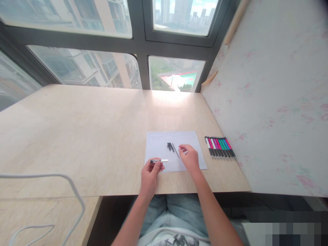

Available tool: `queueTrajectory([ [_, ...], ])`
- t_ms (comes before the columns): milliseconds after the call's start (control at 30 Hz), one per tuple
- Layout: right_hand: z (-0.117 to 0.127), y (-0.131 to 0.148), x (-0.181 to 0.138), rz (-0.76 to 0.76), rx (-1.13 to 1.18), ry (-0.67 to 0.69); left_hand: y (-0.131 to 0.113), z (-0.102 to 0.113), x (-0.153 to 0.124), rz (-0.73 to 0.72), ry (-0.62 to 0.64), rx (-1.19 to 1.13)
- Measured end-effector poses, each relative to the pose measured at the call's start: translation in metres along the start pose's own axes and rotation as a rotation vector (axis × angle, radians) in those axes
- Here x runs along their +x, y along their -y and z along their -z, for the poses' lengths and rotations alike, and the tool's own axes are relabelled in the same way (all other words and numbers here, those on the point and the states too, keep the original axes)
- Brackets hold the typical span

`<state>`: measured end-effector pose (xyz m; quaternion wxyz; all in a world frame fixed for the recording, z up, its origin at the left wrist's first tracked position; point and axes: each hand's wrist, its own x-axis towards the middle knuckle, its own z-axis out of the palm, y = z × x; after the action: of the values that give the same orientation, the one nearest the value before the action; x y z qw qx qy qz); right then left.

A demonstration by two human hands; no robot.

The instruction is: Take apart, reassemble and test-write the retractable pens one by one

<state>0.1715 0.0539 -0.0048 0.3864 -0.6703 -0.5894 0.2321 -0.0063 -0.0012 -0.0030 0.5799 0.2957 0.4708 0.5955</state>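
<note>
My left hand (151,172) is closed round a white pen barrel (164,160) with a dark end, held level above the paper's near left part. My right hand (189,157) hovers over the right side of the white sheet of paper (156,147); its fingers are bent, and whether something small is between the fingertips I cannot make out. Between the hands, a thin dark pen refill (175,150) lies slanting on the sheet. Just left of it are a few short black pen parts (170,147). Handwriting runs along the sheet's far edge.
A row of several assembled pens (220,147) in white, pink, purple, green and blue lies right of the paper, near the flowered wall (276,102). Windows rise behind the pale wooden desk (89,136). A white cable (74,188) loops at the lower left.
</note>
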Motion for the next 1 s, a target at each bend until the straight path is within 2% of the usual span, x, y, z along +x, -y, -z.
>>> queueTrajectory([
  [167,-0.015,-0.002,0.019,0.128,-0.191,0.041,0.000,0.002,-0.001,-0.003,0.009,0.011],
  [300,-0.012,-0.006,0.014,0.123,-0.121,-0.007,0.001,0.002,-0.002,0.003,0.038,0.032],
  [433,0.000,-0.002,-0.005,0.059,0.012,-0.054,0.000,0.002,-0.002,0.001,0.101,0.094],
  [533,0.010,0.013,-0.026,0.080,0.143,0.062,-0.001,0.001,-0.003,-0.029,0.132,0.189],
  [600,0.015,0.026,-0.039,0.152,0.197,0.179,-0.002,0.001,-0.003,-0.052,0.145,0.247],
  [733,0.017,0.045,-0.053,0.293,0.198,0.325,-0.003,0.002,-0.003,-0.087,0.177,0.339],
  [900,0.011,0.042,-0.056,0.280,0.219,0.387,-0.002,0.001,-0.003,-0.089,0.180,0.399],
  [1000,0.010,0.035,-0.056,0.261,0.264,0.357,-0.002,-0.001,-0.003,-0.081,0.199,0.396],
])
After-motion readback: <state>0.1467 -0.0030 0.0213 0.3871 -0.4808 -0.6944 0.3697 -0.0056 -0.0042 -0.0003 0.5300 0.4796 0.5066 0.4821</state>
